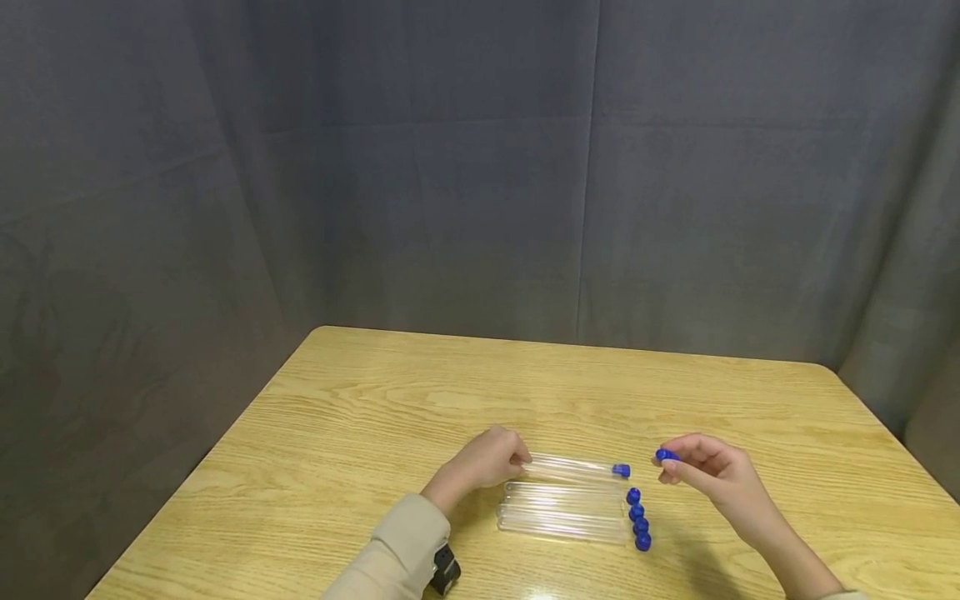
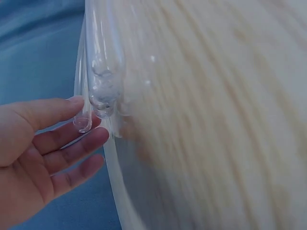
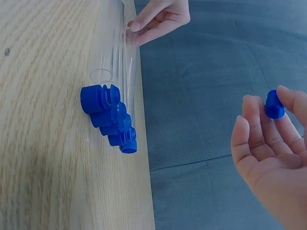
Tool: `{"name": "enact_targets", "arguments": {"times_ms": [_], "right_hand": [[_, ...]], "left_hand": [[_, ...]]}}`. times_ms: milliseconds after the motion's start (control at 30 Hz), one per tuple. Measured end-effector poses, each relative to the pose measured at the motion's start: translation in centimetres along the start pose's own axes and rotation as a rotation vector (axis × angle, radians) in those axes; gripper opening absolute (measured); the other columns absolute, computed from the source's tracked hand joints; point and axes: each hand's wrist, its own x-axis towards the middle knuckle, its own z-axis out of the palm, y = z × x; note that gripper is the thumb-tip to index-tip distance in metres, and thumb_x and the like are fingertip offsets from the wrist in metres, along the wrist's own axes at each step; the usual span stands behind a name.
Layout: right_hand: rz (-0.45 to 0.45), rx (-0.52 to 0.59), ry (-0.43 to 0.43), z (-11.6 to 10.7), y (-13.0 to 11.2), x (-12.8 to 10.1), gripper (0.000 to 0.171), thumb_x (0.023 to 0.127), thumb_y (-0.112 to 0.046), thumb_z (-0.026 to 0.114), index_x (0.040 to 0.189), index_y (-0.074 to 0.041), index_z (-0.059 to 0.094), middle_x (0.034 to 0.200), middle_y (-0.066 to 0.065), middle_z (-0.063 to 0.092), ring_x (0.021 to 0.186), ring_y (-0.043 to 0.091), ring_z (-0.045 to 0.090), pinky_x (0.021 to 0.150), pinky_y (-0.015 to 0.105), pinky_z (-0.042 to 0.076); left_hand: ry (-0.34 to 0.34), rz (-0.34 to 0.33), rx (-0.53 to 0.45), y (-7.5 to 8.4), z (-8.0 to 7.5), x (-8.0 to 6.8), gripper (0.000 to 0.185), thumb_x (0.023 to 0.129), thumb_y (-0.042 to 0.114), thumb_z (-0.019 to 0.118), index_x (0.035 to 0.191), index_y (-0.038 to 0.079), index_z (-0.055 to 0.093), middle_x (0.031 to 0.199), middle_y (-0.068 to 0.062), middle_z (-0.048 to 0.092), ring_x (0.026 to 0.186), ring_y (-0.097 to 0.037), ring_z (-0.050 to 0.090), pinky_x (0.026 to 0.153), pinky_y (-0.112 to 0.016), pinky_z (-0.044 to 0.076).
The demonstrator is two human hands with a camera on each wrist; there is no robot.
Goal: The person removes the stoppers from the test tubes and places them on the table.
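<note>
My left hand (image 1: 486, 460) pinches the rounded end of a clear test tube (image 2: 82, 120) between thumb and fingers, at the far side of a row of tubes. A blue cap (image 1: 621, 471) sits at the right end of the far tube in the head view; whether that is the tube I hold I cannot tell. My right hand (image 1: 716, 479) holds another blue cap (image 3: 274, 105) between thumb and fingertips, raised right of the tubes. Several test tubes (image 1: 562, 510) lie side by side on the table, with several blue caps (image 1: 639, 527) lined up by their right ends.
The wooden table (image 1: 337, 400) has its far edge beyond the hands. Grey curtains (image 1: 450, 208) hang behind it and to both sides. A small black device (image 1: 446, 570) is at my left wrist.
</note>
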Motion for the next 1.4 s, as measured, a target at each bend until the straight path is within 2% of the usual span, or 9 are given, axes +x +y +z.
{"name": "enact_targets", "arguments": {"times_ms": [233,333,400,467,533,633,833,1067,1400], "right_hand": [[0.009,0.009,-0.010,0.03,0.10,-0.02,0.012,0.087,0.006,0.050,0.097,0.005,0.058,0.088,0.010,0.064,0.075,0.015,0.061,0.067,0.026,0.050],[-0.004,0.015,-0.017,0.01,0.07,-0.04,0.014,0.087,0.007,0.049,0.097,0.004,0.058,0.088,0.008,0.064,0.075,0.015,0.061,0.068,0.025,0.050],[-0.010,0.018,-0.023,-0.02,0.05,-0.04,0.015,0.087,0.008,0.049,0.098,0.003,0.059,0.089,0.007,0.064,0.075,0.014,0.061,0.068,0.025,0.050],[-0.015,0.024,-0.030,-0.05,0.05,-0.06,0.017,0.087,0.009,0.048,0.099,0.003,0.059,0.089,0.006,0.064,0.075,0.014,0.061,0.068,0.025,0.050],[-0.017,0.027,-0.034,-0.06,0.04,-0.07,0.018,0.087,0.009,0.048,0.099,0.003,0.059,0.089,0.006,0.064,0.075,0.014,0.061,0.068,0.025,0.050],[-0.014,0.026,-0.034,-0.07,0.09,-0.06,0.018,0.087,0.009,0.048,0.099,0.003,0.059,0.090,0.006,0.064,0.075,0.014,0.061,0.067,0.026,0.050],[-0.010,0.021,-0.033,-0.13,0.18,-0.08,0.017,0.087,0.009,0.048,0.099,0.003,0.059,0.089,0.005,0.064,0.075,0.014,0.061,0.067,0.026,0.050],[-0.011,0.032,-0.049,-0.10,0.20,-0.17,0.018,0.087,0.009,0.047,0.100,0.002,0.059,0.090,0.006,0.064,0.076,0.014,0.061,0.067,0.026,0.050],[-0.015,0.036,-0.046,-0.08,0.26,-0.14,0.018,0.087,0.010,0.048,0.099,0.002,0.059,0.089,0.006,0.064,0.075,0.013,0.061,0.067,0.026,0.050]], "left_hand": [[-0.019,-0.015,0.034,0.02,0.18,0.10,0.010,0.080,0.006,0.066,0.088,0.006,0.072,0.087,0.000,0.067,0.076,-0.005,0.058,0.065,-0.015,0.044],[-0.020,-0.006,0.038,0.02,0.23,0.17,0.009,0.080,0.004,0.065,0.083,0.007,0.072,0.079,0.004,0.065,0.066,-0.002,0.052,0.059,-0.014,0.041],[-0.019,0.010,0.047,0.03,0.27,0.21,0.011,0.080,0.003,0.064,0.072,0.008,0.070,0.064,0.008,0.057,0.056,-0.001,0.043,0.051,-0.012,0.034],[-0.019,0.025,0.050,0.08,0.32,0.24,0.023,0.080,0.003,0.063,0.058,0.008,0.060,0.051,0.009,0.042,0.048,-0.003,0.031,0.046,-0.013,0.026],[-0.019,0.036,0.055,0.11,0.37,0.27,0.034,0.080,0.003,0.063,0.051,0.010,0.048,0.047,0.009,0.030,0.045,-0.003,0.024,0.043,-0.014,0.020],[-0.012,0.037,0.055,0.10,0.44,0.31,0.041,0.080,0.002,0.062,0.049,0.012,0.037,0.046,0.009,0.023,0.044,-0.004,0.021,0.043,-0.015,0.018],[-0.010,0.042,0.056,0.00,0.59,0.42,0.045,0.079,0.001,0.062,0.048,0.014,0.031,0.046,0.008,0.021,0.045,-0.004,0.019,0.044,-0.015,0.017],[-0.012,0.039,0.071,-0.03,0.70,0.45,0.043,0.078,0.001,0.062,0.048,0.015,0.035,0.046,0.009,0.025,0.046,-0.003,0.022,0.044,-0.015,0.019],[-0.015,0.032,0.067,0.03,0.70,0.47,0.045,0.078,-0.001,0.060,0.048,0.014,0.030,0.045,0.008,0.019,0.044,-0.004,0.017,0.043,-0.015,0.016]]}}
